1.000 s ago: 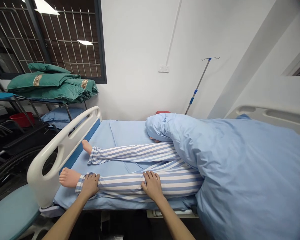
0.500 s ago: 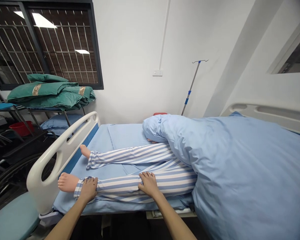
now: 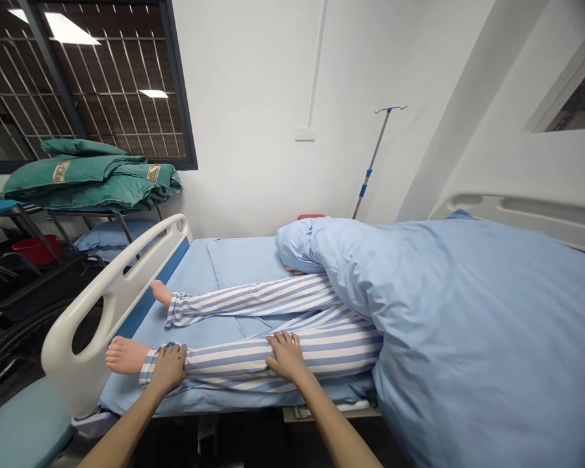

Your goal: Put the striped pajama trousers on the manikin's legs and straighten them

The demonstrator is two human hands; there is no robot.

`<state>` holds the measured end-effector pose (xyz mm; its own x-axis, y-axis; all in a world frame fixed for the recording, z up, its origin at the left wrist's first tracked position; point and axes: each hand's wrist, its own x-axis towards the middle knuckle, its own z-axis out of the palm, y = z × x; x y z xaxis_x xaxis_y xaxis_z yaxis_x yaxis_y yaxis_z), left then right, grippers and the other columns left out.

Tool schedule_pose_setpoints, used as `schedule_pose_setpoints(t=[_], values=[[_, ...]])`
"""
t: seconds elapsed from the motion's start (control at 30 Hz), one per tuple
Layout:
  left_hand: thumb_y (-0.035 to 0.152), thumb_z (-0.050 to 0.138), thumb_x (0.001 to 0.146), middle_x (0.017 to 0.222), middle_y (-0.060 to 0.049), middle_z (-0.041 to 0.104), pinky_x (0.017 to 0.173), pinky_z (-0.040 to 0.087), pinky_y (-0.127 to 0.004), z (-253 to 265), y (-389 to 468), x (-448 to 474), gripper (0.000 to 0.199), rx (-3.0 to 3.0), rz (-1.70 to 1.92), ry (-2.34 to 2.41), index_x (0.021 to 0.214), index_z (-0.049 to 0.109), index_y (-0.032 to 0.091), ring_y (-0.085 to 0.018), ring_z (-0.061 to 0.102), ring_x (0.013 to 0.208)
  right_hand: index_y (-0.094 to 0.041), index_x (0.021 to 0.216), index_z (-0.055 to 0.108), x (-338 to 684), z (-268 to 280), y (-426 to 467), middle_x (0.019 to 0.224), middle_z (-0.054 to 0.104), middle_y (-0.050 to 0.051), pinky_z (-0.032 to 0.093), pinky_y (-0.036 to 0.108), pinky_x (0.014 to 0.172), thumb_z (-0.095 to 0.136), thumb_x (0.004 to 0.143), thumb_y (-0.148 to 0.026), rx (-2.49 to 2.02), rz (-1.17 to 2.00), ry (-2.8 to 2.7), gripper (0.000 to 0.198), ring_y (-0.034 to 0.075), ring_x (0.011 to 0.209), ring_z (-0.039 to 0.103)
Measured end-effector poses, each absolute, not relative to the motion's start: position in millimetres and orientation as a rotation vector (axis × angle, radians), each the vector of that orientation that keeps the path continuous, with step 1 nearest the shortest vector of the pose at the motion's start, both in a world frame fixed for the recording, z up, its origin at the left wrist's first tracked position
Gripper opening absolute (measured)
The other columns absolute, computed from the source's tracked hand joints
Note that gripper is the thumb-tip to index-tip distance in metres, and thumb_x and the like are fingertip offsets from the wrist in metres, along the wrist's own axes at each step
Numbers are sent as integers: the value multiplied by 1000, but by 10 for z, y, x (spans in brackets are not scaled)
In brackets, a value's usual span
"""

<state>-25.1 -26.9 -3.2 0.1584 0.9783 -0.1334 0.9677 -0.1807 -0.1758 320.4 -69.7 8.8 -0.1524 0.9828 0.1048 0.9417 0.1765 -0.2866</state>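
A manikin with smooth, pinkish feet lies on the bed in blue-and-white striped trousers (image 3: 341,351). My left hand (image 3: 169,367) lies over the near lower leg, just above the near foot (image 3: 127,355), with its fingers across the trouser cuff. Around the knee of the same leg rests my right hand (image 3: 286,356), fingers spread over the cloth. Both palms face down, touching the leg. The far foot (image 3: 161,293) points up beside the footboard. A light blue quilt (image 3: 458,312) covers the upper body and hides it.
A white footboard (image 3: 111,276) stands at the bed's left end and a headboard (image 3: 541,211) at the right. Behind the bed rises an IV pole (image 3: 373,159). Folded green bedding (image 3: 92,179) is piled at left, above a red basin (image 3: 36,249). A pale round stool (image 3: 24,422) sits front left.
The view has shifted slightly, so the scene sits a little further left and higher. Both hands stay at the same spots on the leg.
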Motion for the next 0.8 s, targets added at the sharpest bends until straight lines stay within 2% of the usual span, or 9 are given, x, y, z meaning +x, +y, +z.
schedule_pose_setpoints(t=[0.23,0.4,0.53,0.67,0.8], values=[[18,49,63,119,-15,53,101,21,-42,44,-347,-257,59,-2406,272,-1983,122,46,13,-27,44,112,-25,118,53,3189,88,-714,123,54,7,16,43,100,46,74,-36,-1844,153,-2185,45,28,116,39],[30,51,65,128,-15,47,105,14,-44,86,-465,-213,65,-2485,215,-1984,127,42,13,-29,38,120,-26,118,53,3191,95,-700,123,54,7,17,43,98,44,74,-37,-1864,177,-2209,46,28,116,40],[38,50,65,130,-14,45,103,18,-47,198,-546,-65,70,-2491,102,-2081,131,40,15,-31,36,121,-26,120,52,3179,99,-700,124,53,7,17,43,99,43,75,-39,-1892,171,-2218,48,28,117,39],[36,51,67,129,-11,46,101,27,-41,532,-638,199,62,-2619,-184,-2091,126,44,19,-28,36,121,-26,120,52,3163,104,-717,124,53,7,16,44,99,43,75,-39,-1885,141,-2210,47,28,118,39],[35,42,82,116,-5,56,98,35,-32,1055,-946,731,35,-2945,-844,-1920,112,54,23,-19,47,111,-26,118,53,3158,112,-732,124,54,7,18,44,99,44,75,-39,-1884,130,-2194,46,28,117,39]])
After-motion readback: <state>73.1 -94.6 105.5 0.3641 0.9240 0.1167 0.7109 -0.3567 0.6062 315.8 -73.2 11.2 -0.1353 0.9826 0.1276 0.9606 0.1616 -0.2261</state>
